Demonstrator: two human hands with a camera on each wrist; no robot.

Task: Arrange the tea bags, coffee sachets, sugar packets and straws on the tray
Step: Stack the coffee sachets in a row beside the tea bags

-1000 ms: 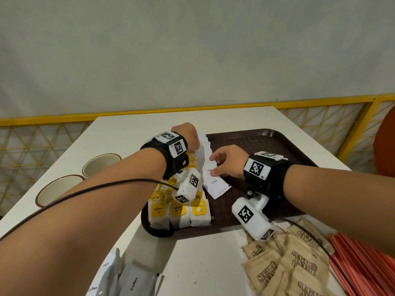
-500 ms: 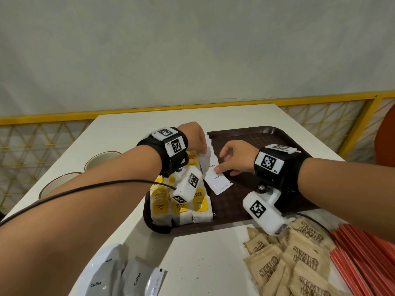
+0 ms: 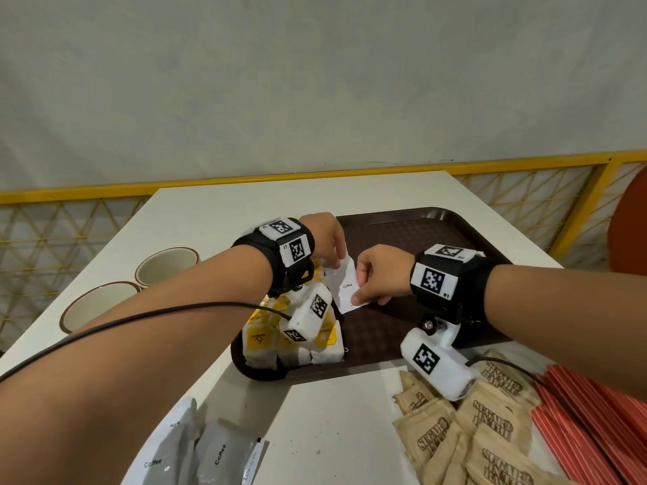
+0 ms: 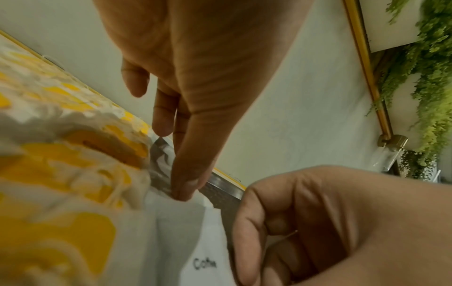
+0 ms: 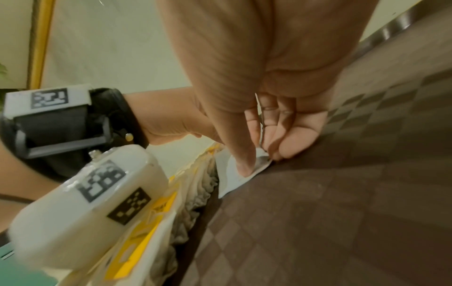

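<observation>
Hands: right hand (image 3: 376,274) pinches the near corner of a white coffee sachet (image 3: 345,287) between thumb and curled fingers; left hand (image 3: 325,239) pinches its far top edge. Sachet leans on the brown tray (image 3: 437,232), just beside rows of yellow-tagged tea bags (image 3: 290,344). Table (image 3: 336,421): grey coffee sachets (image 3: 210,456), brown sugar packets (image 3: 483,428), red straws (image 3: 588,421), two cups (image 3: 133,281).
</observation>
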